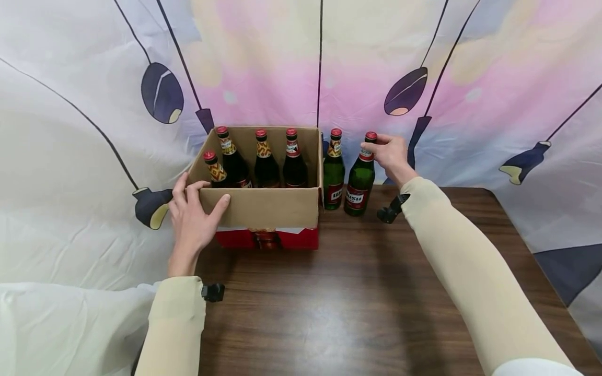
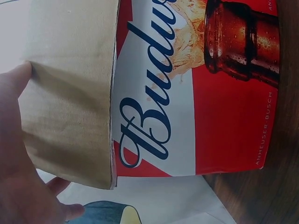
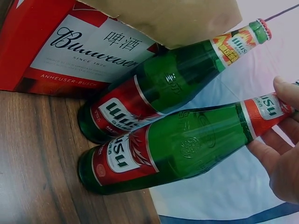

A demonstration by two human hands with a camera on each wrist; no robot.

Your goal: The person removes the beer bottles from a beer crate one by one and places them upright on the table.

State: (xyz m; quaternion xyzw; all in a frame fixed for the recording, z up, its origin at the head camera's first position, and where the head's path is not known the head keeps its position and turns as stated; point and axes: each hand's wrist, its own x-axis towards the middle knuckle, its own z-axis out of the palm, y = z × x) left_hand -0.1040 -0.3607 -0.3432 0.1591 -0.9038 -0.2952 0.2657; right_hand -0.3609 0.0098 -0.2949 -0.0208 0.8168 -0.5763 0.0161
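Note:
My right hand (image 1: 389,155) grips the neck of a green beer bottle (image 3: 187,144) with a red label, which stands on the table right of the box. Close beside it, nearer the box, is a second green beer bottle (image 1: 334,172) with a patterned neck label. On the left, my left hand (image 1: 194,216) holds the front left corner of an open cardboard beer box (image 1: 263,209), thumb on the outside of the front flap (image 2: 70,93). Several dark beer bottles (image 1: 267,167) with red caps stand inside; their lower parts are hidden by the front flap.
A brown wooden table (image 1: 320,308) lies under everything. Behind it and to the left hangs a pale printed cloth (image 1: 263,62), close against the box. The table's right edge runs beyond my right forearm (image 1: 470,266).

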